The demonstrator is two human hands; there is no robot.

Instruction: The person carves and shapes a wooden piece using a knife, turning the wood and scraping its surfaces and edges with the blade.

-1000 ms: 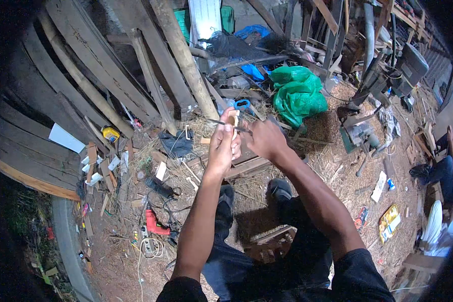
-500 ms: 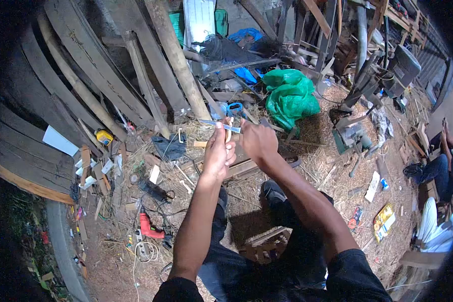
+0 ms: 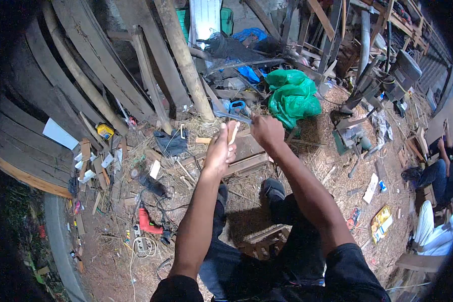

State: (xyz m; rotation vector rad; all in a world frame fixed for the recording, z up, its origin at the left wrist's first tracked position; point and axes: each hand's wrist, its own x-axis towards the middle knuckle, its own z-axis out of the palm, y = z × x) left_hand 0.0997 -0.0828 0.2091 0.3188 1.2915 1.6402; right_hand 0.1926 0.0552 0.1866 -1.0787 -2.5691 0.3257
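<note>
My left hand (image 3: 219, 152) is wrapped round a small pale wooden piece (image 3: 233, 132), which sticks up above the fingers. My right hand (image 3: 267, 132) is closed on a knife, whose handle is hidden in the fist. The knife's blade (image 3: 235, 117) points left, just above the top of the wooden piece. Both hands are in front of my body, above the littered ground.
A green plastic bag (image 3: 293, 98) lies beyond my right hand. Planks (image 3: 100, 60) lean at the left. A red power drill (image 3: 149, 222) lies at lower left, a machine (image 3: 355, 136) stands at right, and two people sit at the far right.
The blade has moved from across the wooden piece to above it. My right hand has risen and shifted slightly right, and both hands keep their hold.
</note>
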